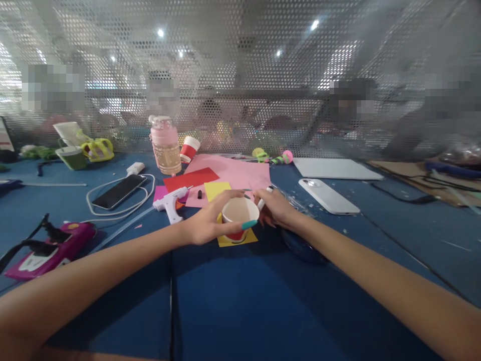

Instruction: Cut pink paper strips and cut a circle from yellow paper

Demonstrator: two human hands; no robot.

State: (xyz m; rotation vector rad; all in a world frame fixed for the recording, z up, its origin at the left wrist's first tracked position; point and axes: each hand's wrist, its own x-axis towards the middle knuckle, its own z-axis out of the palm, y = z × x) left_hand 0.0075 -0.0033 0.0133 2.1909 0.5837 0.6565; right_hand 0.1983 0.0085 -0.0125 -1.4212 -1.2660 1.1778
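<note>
A red paper cup (239, 214) with a white inside stands upright on a yellow paper sheet (236, 239) on the blue table (240, 301). My left hand (210, 223) is wrapped around the cup's left side, thumb in front, fingers behind the rim. My right hand (276, 208) is closed on a white marker (264, 198), its tip down beside the cup's right side.
A white glue gun (171, 201) lies left of the cup. Pink, red and yellow paper sheets (233, 175) lie behind. A pink bottle (165, 145), a second red cup (190, 149), two phones (119, 191) (328, 195), a laptop (334, 169) and a magenta tool (48, 250) surround them. A perforated screen (240, 75) closes the back.
</note>
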